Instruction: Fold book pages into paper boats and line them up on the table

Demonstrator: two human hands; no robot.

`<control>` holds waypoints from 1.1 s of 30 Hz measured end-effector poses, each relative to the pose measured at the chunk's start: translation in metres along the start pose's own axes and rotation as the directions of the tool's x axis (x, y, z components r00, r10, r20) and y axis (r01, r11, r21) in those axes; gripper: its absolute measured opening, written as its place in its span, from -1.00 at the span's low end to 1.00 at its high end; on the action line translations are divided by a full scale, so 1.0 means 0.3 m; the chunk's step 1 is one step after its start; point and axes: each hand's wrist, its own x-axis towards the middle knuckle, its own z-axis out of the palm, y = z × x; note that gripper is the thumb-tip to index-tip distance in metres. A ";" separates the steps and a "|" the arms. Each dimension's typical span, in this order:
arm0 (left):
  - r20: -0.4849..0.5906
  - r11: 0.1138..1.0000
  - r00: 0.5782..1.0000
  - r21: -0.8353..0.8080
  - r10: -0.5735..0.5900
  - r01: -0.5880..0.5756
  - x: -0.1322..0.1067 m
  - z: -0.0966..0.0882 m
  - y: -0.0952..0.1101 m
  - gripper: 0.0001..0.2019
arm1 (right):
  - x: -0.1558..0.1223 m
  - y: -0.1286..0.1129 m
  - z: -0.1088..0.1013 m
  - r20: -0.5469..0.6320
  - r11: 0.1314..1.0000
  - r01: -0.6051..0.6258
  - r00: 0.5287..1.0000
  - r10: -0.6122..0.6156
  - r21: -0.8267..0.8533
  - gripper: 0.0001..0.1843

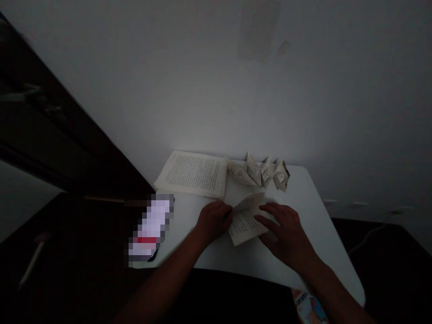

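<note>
A printed sheet of paper (248, 219), creased and partly folded, is held between my two hands above the front middle of the white table (182, 243). My left hand (216, 218) is closed on the sheet's left edge, its fingers curled and thumb against the paper. At the right side, my right hand (283, 227) has thumb and fingers apart around the sheet's edge, fingertips touching the paper. Just beyond lie several folded paper boats (253, 170) in a row, made of the same kind of printed page.
A stack of printed pages (195, 173) lies at the table's back left. A phone (151, 227) with a blurred-out screen rests along the left edge. The wall (209, 90) stands directly behind the table. A dark door frame (77, 103) is at left, and a cable (367, 234) runs at right.
</note>
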 end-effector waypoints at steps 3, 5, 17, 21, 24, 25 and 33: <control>0.013 0.999 0.999 -0.038 -0.034 0.034 0.004 0.000 0.003 -0.85 | 0.007 -0.040 0.024 0.125 0.999 0.001 0.992 -0.007 0.045 -0.62; 0.036 0.996 0.998 -0.074 -0.056 0.059 0.007 0.001 0.003 -0.84 | 0.016 -0.063 0.041 0.176 0.997 -0.001 0.984 -0.012 0.076 -0.60; 0.044 0.973 0.999 -0.229 -0.005 0.015 -0.019 -0.033 -0.011 -0.85 | 0.027 -0.048 0.081 0.246 0.989 -0.042 0.969 0.006 0.140 -0.67; 0.075 0.991 0.996 -0.128 0.050 -0.041 -0.047 -0.049 -0.013 -0.79 | 0.024 -0.049 0.080 0.212 0.988 -0.043 0.977 0.011 0.147 -0.72; 0.118 0.997 0.991 -0.038 0.066 -0.062 -0.059 -0.059 -0.011 -0.76 | 0.024 -0.050 0.081 0.213 0.989 -0.054 0.977 0.024 0.138 -0.73; 0.135 0.998 0.989 -0.013 0.067 -0.066 -0.060 -0.061 -0.009 -0.75 | 0.024 -0.050 0.081 0.213 0.989 -0.052 0.977 0.022 0.137 -0.74; 0.177 0.998 0.984 0.046 0.026 -0.035 -0.054 -0.053 -0.005 -0.78 | 0.023 -0.052 0.087 0.171 0.992 -0.061 0.984 0.041 0.114 -0.84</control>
